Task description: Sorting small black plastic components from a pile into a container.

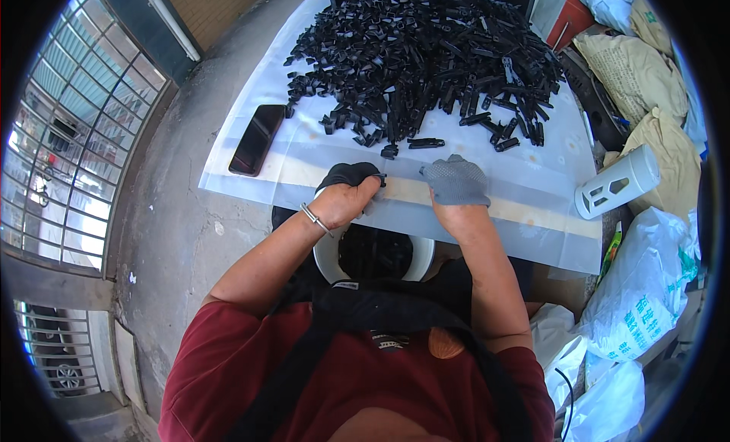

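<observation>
My left hand (351, 187) wears a black glove that leaves the thumb bare, and its thumb and fingers pinch a small black plastic part (382, 176) above the table's near edge. A short gap separates it from my right hand (458, 185), in a grey dotted glove with the fingers curled closed. A tiny dark tip shows at those fingers, too small to name. Beyond both hands spreads a large heap of black plastic parts (426, 62), some short and curved, others long and narrow. One long black piece (426, 144) lies apart in front of the heap.
A white plastic sheet (304, 153) covers the table. A dark phone (257, 140) lies at its left, a white cylinder with cut-outs (617, 182) at its right. Below the near edge, a white bucket (327, 261) holds dark pieces. Filled bags (642, 290) crowd the right side.
</observation>
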The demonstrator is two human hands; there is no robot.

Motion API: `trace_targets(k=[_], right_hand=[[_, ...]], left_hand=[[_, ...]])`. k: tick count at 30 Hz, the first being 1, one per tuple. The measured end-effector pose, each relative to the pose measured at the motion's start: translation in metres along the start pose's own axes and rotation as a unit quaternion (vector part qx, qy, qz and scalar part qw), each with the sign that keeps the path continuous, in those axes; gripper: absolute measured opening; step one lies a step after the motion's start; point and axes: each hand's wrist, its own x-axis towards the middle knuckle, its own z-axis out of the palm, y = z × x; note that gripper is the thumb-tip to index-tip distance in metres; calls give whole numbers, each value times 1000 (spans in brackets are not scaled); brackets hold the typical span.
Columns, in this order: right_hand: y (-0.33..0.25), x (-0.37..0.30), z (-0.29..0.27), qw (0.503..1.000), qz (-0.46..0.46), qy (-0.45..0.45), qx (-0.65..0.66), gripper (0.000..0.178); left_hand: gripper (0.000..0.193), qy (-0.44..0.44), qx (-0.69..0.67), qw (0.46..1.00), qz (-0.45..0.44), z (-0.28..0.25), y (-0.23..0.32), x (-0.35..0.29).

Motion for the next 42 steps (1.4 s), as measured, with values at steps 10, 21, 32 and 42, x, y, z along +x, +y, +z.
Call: trace_targets(k=[10,21,32,42], right_hand=[[-21,-12,5,954,-140,158,215,24],[-27,-17,-6,944,-118,141,274,21],[-26,-21,0,960,-168,195,115,13],[-40,-20,3,974,-153,147,83,8]], left_hand=[[28,-69,28,996,54,1,-10,-4],[40,49,-127,991,8,12,4,-18],[42,50,-61,996,39,7,10,-15],[35,74,46,989,119,8,14,-18]])
